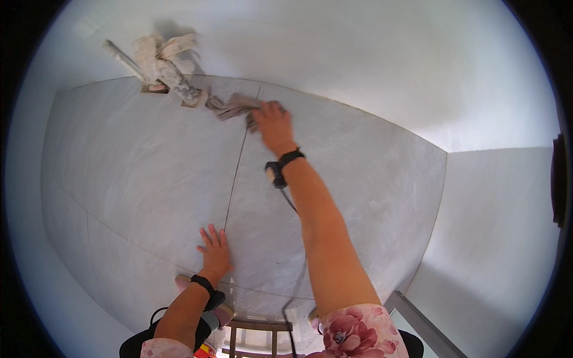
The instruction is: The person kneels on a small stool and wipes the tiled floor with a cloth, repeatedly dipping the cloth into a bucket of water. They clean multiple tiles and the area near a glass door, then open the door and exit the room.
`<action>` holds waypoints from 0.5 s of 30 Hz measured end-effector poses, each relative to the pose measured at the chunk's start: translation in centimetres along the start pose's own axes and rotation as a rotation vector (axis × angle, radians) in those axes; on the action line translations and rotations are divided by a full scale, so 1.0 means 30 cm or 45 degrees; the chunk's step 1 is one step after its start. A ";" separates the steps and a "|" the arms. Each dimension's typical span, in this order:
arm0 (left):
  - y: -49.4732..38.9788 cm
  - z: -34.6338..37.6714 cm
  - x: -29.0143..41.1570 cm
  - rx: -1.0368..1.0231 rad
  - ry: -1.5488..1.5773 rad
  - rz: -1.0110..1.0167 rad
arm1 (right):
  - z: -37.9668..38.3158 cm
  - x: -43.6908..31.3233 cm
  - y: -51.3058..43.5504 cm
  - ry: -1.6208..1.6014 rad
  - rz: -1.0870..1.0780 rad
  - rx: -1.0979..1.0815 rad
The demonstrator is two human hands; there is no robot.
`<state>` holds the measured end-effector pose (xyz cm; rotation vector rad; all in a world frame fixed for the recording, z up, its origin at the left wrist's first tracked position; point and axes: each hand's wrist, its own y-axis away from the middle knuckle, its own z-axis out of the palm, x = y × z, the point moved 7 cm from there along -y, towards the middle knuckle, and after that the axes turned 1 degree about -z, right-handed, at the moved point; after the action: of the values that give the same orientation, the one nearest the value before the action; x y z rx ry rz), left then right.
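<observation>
My right hand (274, 123) presses on a crumpled grey-brown cloth (233, 106) that lies on grey floor tiles (179, 156). The hand and cloth are slightly blurred. Lower down, my left hand (215, 255) rests with spread fingers near a dark joint between the tiles, holding nothing. A black strap with a small device sits on each wrist, and a cable runs from the right one (276, 174). Left of the cloth, two pipes rise from cut-outs in the floor: a thin pale one (123, 60) and a thicker one (177, 85) with pale wrapping (154, 56) about it.
White walls (358, 80) meet the floor at the far side and right. A brown slatted wooden piece (262, 326) stands at the bottom between my feet. A grey frame edge (425, 324) is at lower right, and a dark object (558, 181) is at the right rim.
</observation>
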<state>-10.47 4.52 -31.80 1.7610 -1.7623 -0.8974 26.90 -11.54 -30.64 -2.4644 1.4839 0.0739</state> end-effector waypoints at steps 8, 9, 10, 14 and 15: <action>0.001 -0.004 0.005 0.022 -0.075 -0.011 | -0.401 1.234 0.981 0.119 1.178 0.203; 0.001 -0.003 0.005 0.014 -0.098 -0.011 | -0.432 1.290 1.151 0.126 1.338 0.114; 0.001 -0.006 0.007 0.029 -0.096 -0.004 | -0.458 1.273 1.262 0.179 1.277 0.226; 0.001 -0.004 0.008 0.050 -0.102 0.008 | -0.451 1.056 1.436 0.446 1.012 0.205; 0.002 0.001 0.006 0.042 -0.103 0.002 | -0.426 1.002 1.424 0.395 0.945 0.108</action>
<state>-10.55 4.34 -31.79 1.7664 -1.8393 -0.9558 2.68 -59.52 -32.11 -1.7887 2.3996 -0.2353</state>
